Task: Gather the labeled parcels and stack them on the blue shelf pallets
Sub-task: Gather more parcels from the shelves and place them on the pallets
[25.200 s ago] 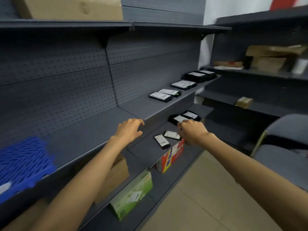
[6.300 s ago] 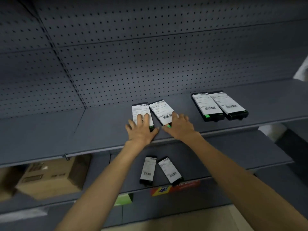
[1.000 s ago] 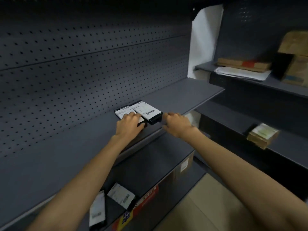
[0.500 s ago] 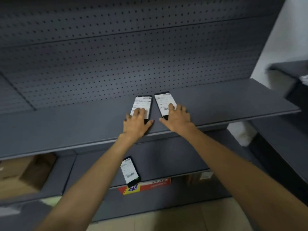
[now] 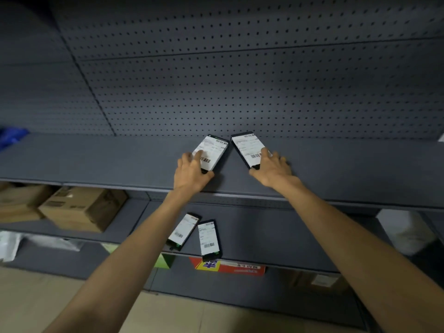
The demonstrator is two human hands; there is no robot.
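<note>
Two flat black parcels with white barcode labels lie on the grey upper shelf. My left hand grips the near end of the left parcel, fingers on its left edge and thumb under its near end. My right hand holds the right parcel, fingers spread over its right side. The two parcels fan apart at their near ends. Two more labeled parcels rest side by side on the shelf below. A patch of blue pallet shows at the far left edge.
A pegboard wall backs the shelf. Cardboard boxes sit on the lower shelf at left, with white bags beneath. A red and yellow box and a green box stand on the bottom level above the tiled floor.
My view has swung left along the shelf, bringing the cardboard boxes and blue pallet in. Both hands have closed around the parcels, whose near ends have spread apart.
</note>
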